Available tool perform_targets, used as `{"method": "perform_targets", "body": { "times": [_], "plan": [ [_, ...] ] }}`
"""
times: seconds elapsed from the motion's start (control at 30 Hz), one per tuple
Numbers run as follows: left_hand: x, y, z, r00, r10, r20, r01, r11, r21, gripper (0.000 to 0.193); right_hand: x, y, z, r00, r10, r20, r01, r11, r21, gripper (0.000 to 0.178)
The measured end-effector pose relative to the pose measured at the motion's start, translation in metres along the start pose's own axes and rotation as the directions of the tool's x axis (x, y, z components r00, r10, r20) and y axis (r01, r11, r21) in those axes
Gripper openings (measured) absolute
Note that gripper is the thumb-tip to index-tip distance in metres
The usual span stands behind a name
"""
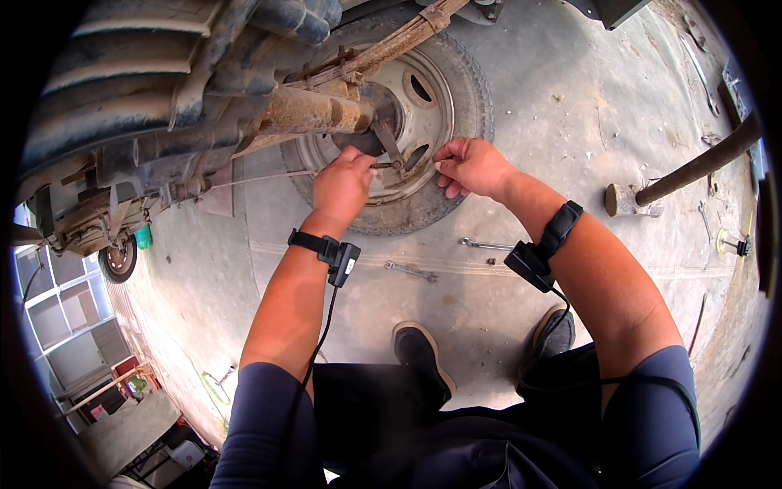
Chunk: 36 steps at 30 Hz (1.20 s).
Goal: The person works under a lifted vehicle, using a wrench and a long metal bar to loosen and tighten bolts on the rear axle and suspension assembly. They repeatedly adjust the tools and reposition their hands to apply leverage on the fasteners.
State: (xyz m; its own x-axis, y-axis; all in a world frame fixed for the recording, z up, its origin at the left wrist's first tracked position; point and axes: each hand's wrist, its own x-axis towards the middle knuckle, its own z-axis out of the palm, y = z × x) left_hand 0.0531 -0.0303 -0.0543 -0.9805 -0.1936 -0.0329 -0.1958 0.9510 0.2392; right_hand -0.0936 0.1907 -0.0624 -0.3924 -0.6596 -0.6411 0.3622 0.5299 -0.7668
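My left hand (pixel 342 186) is closed round the end of a thin brake rod (pixel 269 177), which runs in from the left under the vehicle. The dark tip of the rod pokes out past my fingers, at the lower end of a rusty metal lever (pixel 388 144). That lever hangs from the axle (pixel 318 112) in front of the wheel (pixel 423 61). To the right of the lever, apart from it, my right hand (pixel 474 169) has thumb and forefinger pinched together. Whatever may be between those fingertips is too small to make out.
Two wrenches, one a spanner (pixel 411 271) and the other a second spanner (pixel 486 244), lie on the concrete floor near my shoes (pixel 423 359). At right lies a wooden-handled mallet (pixel 635 200). Rusty leaf springs (pixel 391 50) and the vehicle's underside overhang the upper left.
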Motion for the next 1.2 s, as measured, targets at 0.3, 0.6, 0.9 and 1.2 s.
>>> {"method": "perform_targets", "body": {
  "times": [0.3, 0.6, 0.9, 1.2],
  "plan": [
    [0.0008, 0.0029, -0.0022, 1.0, -0.01, 0.001, 0.01, 1.0, -0.004, 0.013, 0.0012, 0.0003, -0.0011, 1.0, 0.012, -0.003, -0.012, 1.0, 0.011, 0.018],
    [0.0008, 0.0008, -0.0006, 1.0, 0.0, 0.001, 0.0, 1.0, 0.005, 0.013, 0.0018, -0.0005, -0.0004, 1.0, 0.016, -0.007, -0.016, 1.0, 0.014, 0.017],
    [0.0011, 0.0035, -0.0023, 1.0, 0.006, -0.01, -0.006, 1.0, -0.007, 0.015, 0.002, 0.0006, -0.001, 1.0, 0.013, 0.001, -0.013, 1.0, 0.024, 0.017],
    [0.0021, 0.0043, -0.0022, 1.0, 0.001, -0.015, -0.002, 1.0, -0.023, 0.014, 0.0026, 0.002, -0.0015, 1.0, 0.011, -0.005, -0.011, 0.999, 0.03, 0.016]
  ]
}}
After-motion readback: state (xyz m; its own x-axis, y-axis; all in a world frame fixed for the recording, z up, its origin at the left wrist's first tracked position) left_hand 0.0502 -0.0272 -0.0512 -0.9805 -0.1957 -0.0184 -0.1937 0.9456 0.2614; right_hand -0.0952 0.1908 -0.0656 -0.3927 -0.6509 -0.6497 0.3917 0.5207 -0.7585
